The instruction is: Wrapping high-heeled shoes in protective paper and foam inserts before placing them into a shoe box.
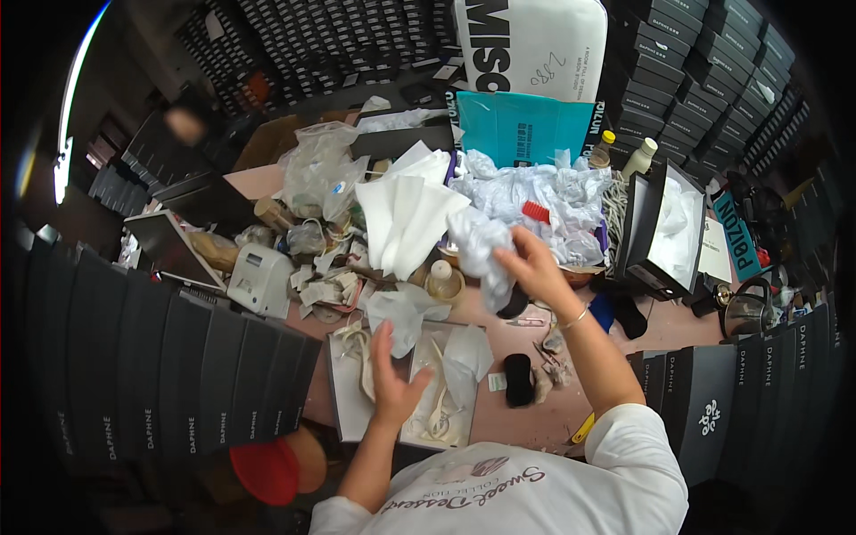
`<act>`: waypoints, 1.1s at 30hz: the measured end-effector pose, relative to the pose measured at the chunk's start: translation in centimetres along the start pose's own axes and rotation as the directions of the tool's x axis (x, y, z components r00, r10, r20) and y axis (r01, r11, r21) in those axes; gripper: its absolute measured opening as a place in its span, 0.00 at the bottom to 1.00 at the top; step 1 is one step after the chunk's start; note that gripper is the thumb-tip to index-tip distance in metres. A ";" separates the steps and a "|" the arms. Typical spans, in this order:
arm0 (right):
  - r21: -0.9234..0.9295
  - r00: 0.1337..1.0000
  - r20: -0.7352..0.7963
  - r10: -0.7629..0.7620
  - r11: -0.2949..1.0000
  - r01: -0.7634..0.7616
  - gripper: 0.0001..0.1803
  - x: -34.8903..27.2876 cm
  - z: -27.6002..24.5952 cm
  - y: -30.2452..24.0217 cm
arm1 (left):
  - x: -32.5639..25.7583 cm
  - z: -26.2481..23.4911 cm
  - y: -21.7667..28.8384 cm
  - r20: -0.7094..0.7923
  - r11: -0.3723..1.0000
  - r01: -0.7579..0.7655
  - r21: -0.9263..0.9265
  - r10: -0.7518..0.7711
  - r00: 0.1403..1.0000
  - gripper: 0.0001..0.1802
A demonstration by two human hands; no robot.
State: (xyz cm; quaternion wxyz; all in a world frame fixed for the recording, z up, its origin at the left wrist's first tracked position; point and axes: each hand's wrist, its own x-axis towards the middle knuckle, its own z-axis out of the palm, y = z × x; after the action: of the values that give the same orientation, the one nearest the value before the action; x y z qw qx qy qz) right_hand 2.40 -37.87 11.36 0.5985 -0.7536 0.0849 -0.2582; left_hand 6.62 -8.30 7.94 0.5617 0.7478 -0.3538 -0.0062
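My right hand (537, 269) grips a wad of crumpled white tissue paper (482, 252), raised over the middle of the table. My left hand (395, 385) is open, thumb and fingers apart, above a shallow shoe box (342, 403). Inside the box lie cream strappy shoes (439, 408) with thin translucent wrapping paper (467, 358) beside them. More of that wrapping sheet (397, 321) sticks up at the box's far side, just beyond my left fingertips. A stack of flat white paper sheets (406, 218) lies farther back, left of the wad.
Tall stacks of dark shoe boxes (192, 366) flank the table; more boxes (704, 406) stand right. A bin of crumpled tissue (508, 192) with a red brush (536, 211) is behind. A small white printer (259, 278), black oval pad (518, 379) and yellow-handled tool (583, 428) lie around.
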 end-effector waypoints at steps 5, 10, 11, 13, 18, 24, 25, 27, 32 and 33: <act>0.162 0.931 0.306 0.199 0.953 -0.257 0.08 -12.3 5.7 -0.1 | 0.0 3.7 1.8 0.317 0.722 0.453 -0.523 -0.329 0.889 0.35; 0.286 0.827 0.366 0.427 0.794 -0.537 0.39 -20.1 7.5 -1.4 | -5.5 4.2 2.5 -0.006 0.935 0.242 -0.258 -0.252 0.968 0.26; 0.344 0.831 0.353 0.431 0.766 -0.543 0.38 -20.8 8.1 -1.5 | -6.1 3.9 2.9 -0.043 0.945 0.212 -0.247 -0.229 0.972 0.24; 0.444 0.833 0.337 0.439 0.706 -0.551 0.36 -21.8 8.8 -1.5 | -6.4 2.4 3.9 -0.131 0.962 0.152 -0.228 -0.185 0.974 0.21; 0.082 0.882 0.371 0.291 0.936 -0.343 0.20 -22.4 5.1 -1.2 | -5.6 -6.0 -0.2 -0.084 0.685 0.323 -0.653 -0.489 0.868 0.10; 0.001 0.876 0.313 0.368 0.922 -0.387 0.14 -23.4 5.9 0.0 | -6.7 -8.3 -2.6 -0.450 0.862 0.217 -0.457 -0.435 0.780 0.12; -0.145 0.877 0.324 0.355 0.935 -0.325 0.14 -23.8 6.6 0.8 | -7.1 -8.9 -3.9 -0.511 0.911 0.248 -0.330 -0.393 0.765 0.12; 0.398 0.825 0.138 0.549 0.731 -0.553 0.14 -23.7 8.3 -1.0 | -8.2 -11.5 -6.4 -0.491 0.784 0.281 -0.554 -0.580 0.651 0.16; 0.471 0.873 0.159 0.461 0.742 -0.477 0.14 -24.0 9.3 0.8 | -9.2 -7.7 -2.3 -0.031 0.171 0.201 -0.965 -0.830 0.558 0.35; 0.479 0.869 0.171 0.465 0.731 -0.486 0.13 -24.0 10.0 0.1 | -10.1 -5.7 0.0 0.053 0.174 0.325 -0.930 -0.809 0.585 0.33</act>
State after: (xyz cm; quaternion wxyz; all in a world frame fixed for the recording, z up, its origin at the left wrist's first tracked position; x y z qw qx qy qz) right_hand -13.10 -18.82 2.90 0.8225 -0.5270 0.1919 -0.0947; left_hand 1.35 1.91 6.18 0.8732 0.3966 0.1693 -0.2272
